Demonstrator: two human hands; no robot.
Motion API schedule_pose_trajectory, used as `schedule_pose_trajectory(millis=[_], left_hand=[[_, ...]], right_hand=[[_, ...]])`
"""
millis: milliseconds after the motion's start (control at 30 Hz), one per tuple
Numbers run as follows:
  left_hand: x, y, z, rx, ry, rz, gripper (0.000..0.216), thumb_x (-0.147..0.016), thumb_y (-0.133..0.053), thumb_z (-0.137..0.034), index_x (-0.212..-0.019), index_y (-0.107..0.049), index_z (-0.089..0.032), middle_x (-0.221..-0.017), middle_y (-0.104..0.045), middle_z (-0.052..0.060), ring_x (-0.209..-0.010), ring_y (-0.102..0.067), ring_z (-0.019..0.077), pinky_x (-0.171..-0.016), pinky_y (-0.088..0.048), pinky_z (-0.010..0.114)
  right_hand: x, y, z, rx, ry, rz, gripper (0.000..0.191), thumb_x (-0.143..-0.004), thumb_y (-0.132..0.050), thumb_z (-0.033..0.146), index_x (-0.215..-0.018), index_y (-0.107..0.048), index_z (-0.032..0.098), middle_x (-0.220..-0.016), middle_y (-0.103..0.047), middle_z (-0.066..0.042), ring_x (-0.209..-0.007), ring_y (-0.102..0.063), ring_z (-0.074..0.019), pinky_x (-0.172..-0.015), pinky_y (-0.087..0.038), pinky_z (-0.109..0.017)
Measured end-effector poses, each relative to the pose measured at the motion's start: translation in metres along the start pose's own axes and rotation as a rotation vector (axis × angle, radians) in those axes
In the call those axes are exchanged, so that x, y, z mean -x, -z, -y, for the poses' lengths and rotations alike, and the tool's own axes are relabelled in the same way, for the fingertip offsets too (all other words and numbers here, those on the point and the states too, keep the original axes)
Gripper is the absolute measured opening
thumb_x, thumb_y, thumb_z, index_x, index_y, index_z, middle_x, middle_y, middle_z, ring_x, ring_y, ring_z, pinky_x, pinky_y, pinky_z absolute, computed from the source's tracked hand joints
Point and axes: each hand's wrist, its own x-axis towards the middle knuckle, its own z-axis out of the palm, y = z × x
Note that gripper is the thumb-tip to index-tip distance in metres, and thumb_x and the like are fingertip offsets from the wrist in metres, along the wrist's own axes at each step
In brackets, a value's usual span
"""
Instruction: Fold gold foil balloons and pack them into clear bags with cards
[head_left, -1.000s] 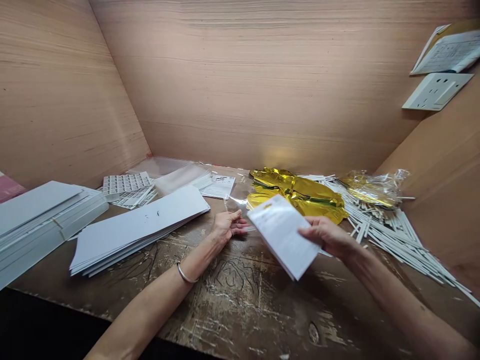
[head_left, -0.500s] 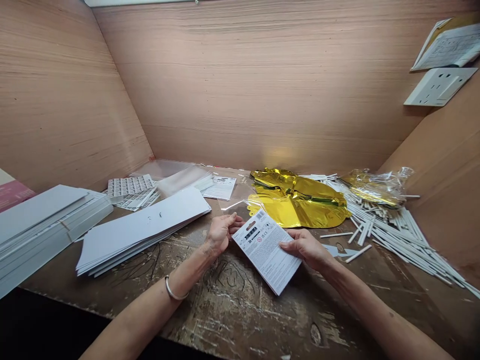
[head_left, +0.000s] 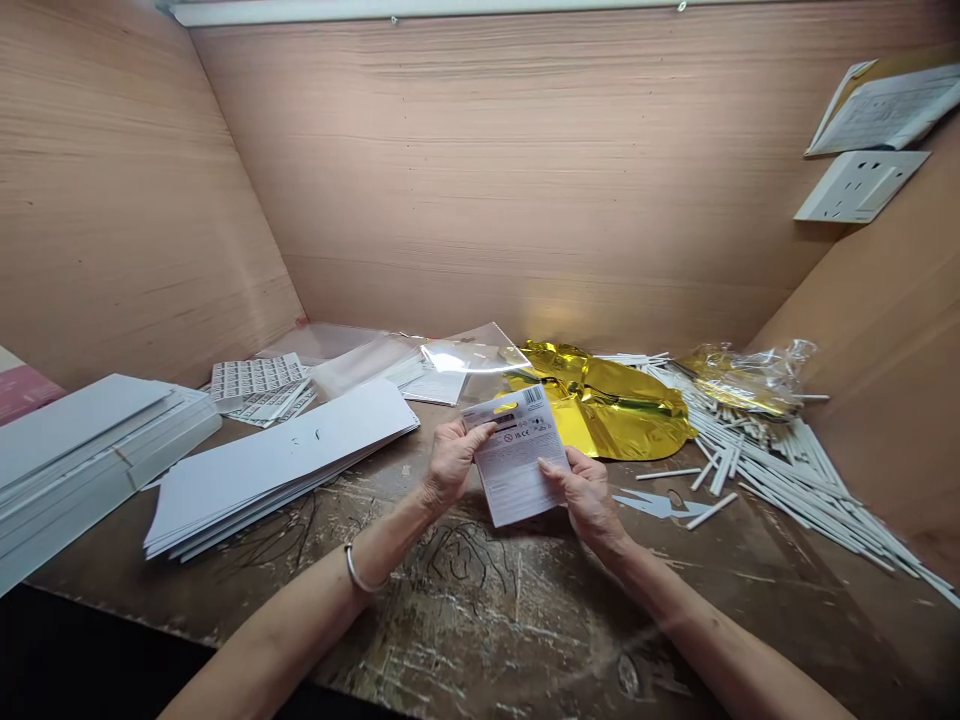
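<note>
Head view: my left hand (head_left: 448,462) and right hand (head_left: 581,490), fingers tight on the card (head_left: 517,458) (barcode up), beside the gold foil (head_left: 619,405).

Head-worn view, down over worktable (head_left: 465,620)

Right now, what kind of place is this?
Probably a packing bench in a small workshop. The left hand and right hand hold a printed card, beside gold foil, a heap of white sticks and stacks of white cards.
</note>
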Motion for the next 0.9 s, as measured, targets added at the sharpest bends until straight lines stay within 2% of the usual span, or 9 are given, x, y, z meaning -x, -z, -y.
schedule_pose_trajectory(millis=[133, 200, 267, 367, 533, 633, 700, 800, 900], left_hand=[[-0.003, -0.004, -0.023, -0.203, -0.108, 0.171, 0.026, -0.061, -0.068, -0.022, -0.085, -0.068, -0.012, -0.084, -0.068, 0.005, -0.077, -0.060, 0.0173, -0.077, -0.046, 0.030], [0.000, -0.004, -0.031, -0.303, -0.090, 0.245, 0.023, -0.061, -0.067, -0.021, -0.083, -0.069, -0.013, -0.080, -0.068, 0.003, -0.078, -0.060, 0.0175, -0.081, -0.044, 0.030], [0.004, -0.005, -0.032, -0.335, -0.042, 0.272, 0.022, -0.060, -0.068, -0.020, -0.081, -0.069, -0.013, -0.077, -0.068, 0.003, -0.079, -0.059, 0.0186, -0.082, -0.044, 0.030], [0.009, -0.004, -0.025, -0.315, -0.008, 0.240, 0.023, -0.059, -0.068, -0.020, -0.081, -0.070, -0.013, -0.076, -0.068, 0.003, -0.082, -0.058, 0.0198, -0.082, -0.043, 0.030], [0.010, 0.008, -0.002, -0.334, 0.020, 0.232, 0.027, -0.062, -0.066, -0.024, -0.087, -0.068, -0.013, -0.081, -0.067, 0.002, -0.083, -0.057, 0.0199, -0.081, -0.043, 0.030], [0.011, 0.019, 0.012, -0.418, 0.042, 0.265, 0.021, -0.062, -0.066, -0.025, -0.080, -0.070, -0.015, -0.076, -0.067, 0.001, -0.080, -0.058, 0.0200, -0.078, -0.044, 0.031], [0.013, 0.025, 0.019, -0.453, 0.037, 0.305, 0.017, -0.060, -0.068, -0.024, -0.075, -0.070, -0.016, -0.075, -0.067, 0.001, -0.081, -0.058, 0.0197, -0.079, -0.044, 0.030], [0.016, 0.025, 0.020, -0.369, 0.045, 0.322, 0.023, -0.058, -0.070, -0.023, -0.079, -0.069, -0.016, -0.080, -0.067, 0.003, -0.081, -0.058, 0.0185, -0.080, -0.043, 0.029], [0.015, 0.018, 0.012, -0.255, 0.000, 0.229, 0.028, -0.064, -0.066, -0.029, -0.088, -0.067, -0.013, -0.083, -0.066, 0.005, -0.080, -0.057, 0.0180, -0.078, -0.044, 0.029]], right_hand=[[-0.007, 0.000, 0.019, 0.032, 0.066, 0.145, 0.037, -0.055, -0.071, 0.027, -0.090, -0.061, 0.017, -0.090, -0.065, -0.003, -0.081, -0.058, -0.0168, -0.074, -0.046, -0.030], [-0.008, 0.002, 0.038, 0.067, 0.155, 0.124, 0.042, -0.054, -0.072, 0.025, -0.095, -0.060, 0.020, -0.094, -0.064, -0.002, -0.086, -0.057, -0.0174, -0.076, -0.046, -0.030], [-0.008, 0.003, 0.053, 0.142, 0.221, 0.070, 0.033, -0.058, -0.069, 0.028, -0.089, -0.063, 0.020, -0.090, -0.065, -0.003, -0.082, -0.058, -0.0174, -0.075, -0.046, -0.031], [-0.007, 0.003, 0.060, 0.238, 0.225, 0.101, 0.022, -0.062, -0.065, 0.032, -0.079, -0.067, 0.018, -0.082, -0.067, -0.003, -0.077, -0.058, -0.0180, -0.076, -0.045, -0.033], [-0.010, 0.011, 0.032, 0.247, 0.173, 0.150, 0.025, -0.062, -0.064, 0.034, -0.082, -0.068, 0.019, -0.080, -0.067, -0.001, -0.079, -0.057, -0.0186, -0.079, -0.044, -0.033], [-0.013, 0.021, 0.005, 0.302, 0.085, 0.231, 0.024, -0.063, -0.062, 0.034, -0.081, -0.069, 0.019, -0.073, -0.065, 0.000, -0.073, -0.056, -0.0172, -0.073, -0.045, -0.032], [-0.015, 0.027, -0.010, 0.375, 0.095, 0.257, 0.019, -0.063, -0.062, 0.032, -0.075, -0.069, 0.020, -0.071, -0.063, 0.001, -0.071, -0.055, -0.0157, -0.071, -0.044, -0.029], [-0.019, 0.032, -0.021, 0.495, 0.162, 0.241, 0.012, -0.061, -0.062, 0.030, -0.062, -0.067, 0.019, -0.068, -0.061, 0.002, -0.069, -0.053, -0.0139, -0.069, -0.043, -0.027], [-0.020, 0.032, -0.015, 0.510, 0.178, 0.208, 0.012, -0.059, -0.064, 0.030, -0.062, -0.066, 0.018, -0.069, -0.060, 0.002, -0.069, -0.052, -0.0140, -0.069, -0.043, -0.027]])
